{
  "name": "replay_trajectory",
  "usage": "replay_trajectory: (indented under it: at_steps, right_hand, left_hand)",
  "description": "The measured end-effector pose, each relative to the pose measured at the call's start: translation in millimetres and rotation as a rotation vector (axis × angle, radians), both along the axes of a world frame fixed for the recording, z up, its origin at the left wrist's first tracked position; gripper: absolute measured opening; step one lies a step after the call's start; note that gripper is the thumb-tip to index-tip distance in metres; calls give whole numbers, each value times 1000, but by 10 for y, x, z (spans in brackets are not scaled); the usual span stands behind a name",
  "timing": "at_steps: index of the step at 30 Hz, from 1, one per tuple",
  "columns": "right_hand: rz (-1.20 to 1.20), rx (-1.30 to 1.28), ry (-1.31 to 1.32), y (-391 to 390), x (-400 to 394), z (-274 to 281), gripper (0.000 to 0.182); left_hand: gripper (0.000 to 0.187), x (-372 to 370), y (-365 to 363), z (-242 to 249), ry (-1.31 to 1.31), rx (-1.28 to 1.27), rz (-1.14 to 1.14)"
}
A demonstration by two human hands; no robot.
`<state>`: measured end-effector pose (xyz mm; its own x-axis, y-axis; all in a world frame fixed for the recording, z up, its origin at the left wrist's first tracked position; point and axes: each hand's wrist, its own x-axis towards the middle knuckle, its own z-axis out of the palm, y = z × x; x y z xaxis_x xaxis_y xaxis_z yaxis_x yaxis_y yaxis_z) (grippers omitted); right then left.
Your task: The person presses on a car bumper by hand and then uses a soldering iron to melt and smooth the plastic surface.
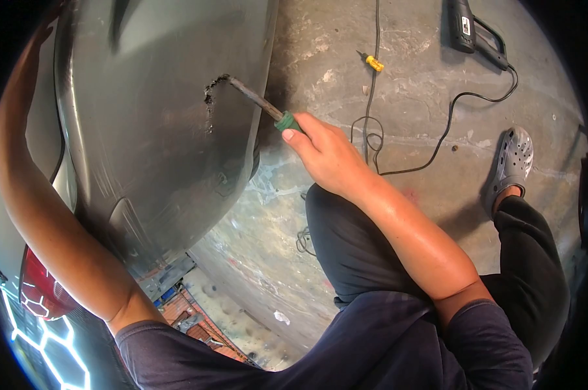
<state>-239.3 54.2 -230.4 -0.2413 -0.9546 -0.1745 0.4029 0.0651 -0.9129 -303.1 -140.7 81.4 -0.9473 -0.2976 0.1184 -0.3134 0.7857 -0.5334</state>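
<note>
My right hand (323, 153) is wrapped round the green handle of a tool with a long, discoloured metal shaft (258, 99); its exact kind I cannot make out. Its tip meets the upper end of a dark, rough-edged crack (209, 99) in a grey car bumper (157, 156). Along the car's side, my left arm reaches up to the top left. Only a dim part of my left hand (43, 29) shows at the frame's edge, and its fingers cannot be made out.
On the concrete floor lie a black heat gun (463, 29) with a looping cord (451, 120) and a small yellow-handled screwdriver (374, 63). My grey clog (516, 156) is at the right. A red tail light (40, 283) sits below my left arm.
</note>
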Motion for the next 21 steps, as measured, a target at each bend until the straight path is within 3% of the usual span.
replay_trajectory:
  at_steps: [21]
  right_hand:
    - [44,-1,27,26,-66,65,34]
  left_hand:
    - [59,-20,24,-50,33,-46,45]
